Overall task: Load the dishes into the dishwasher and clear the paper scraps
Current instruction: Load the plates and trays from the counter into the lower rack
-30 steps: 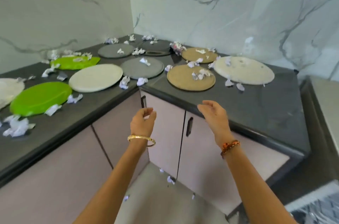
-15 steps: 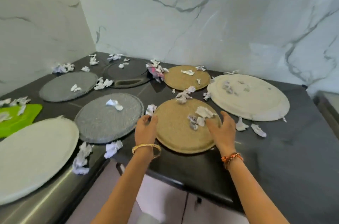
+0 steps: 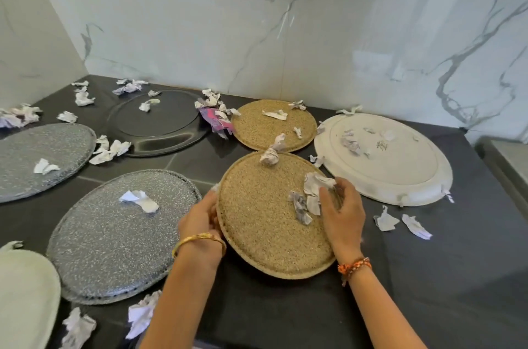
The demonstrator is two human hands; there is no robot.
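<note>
Tan speckled plate (image 3: 265,223), grey speckled plate (image 3: 114,237), black countertop (image 3: 443,277).

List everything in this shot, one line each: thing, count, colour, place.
tan plates: two, speckled tan, centre; near one held at both edges.
grey plates: two, speckled grey, left.
black plate: one, glossy black, back left.
white plate: one, underside up, right.
pale plate: one, off-white, bottom left, cut off.
paper scraps: many, white, some purple and pink, on plates and counter.
counter: one, dark.
marble wall: white, grey-veined, behind.
left hand: gold bangle, grips near tan plate's left edge.
right hand: orange bracelet, on its right edge.
</note>
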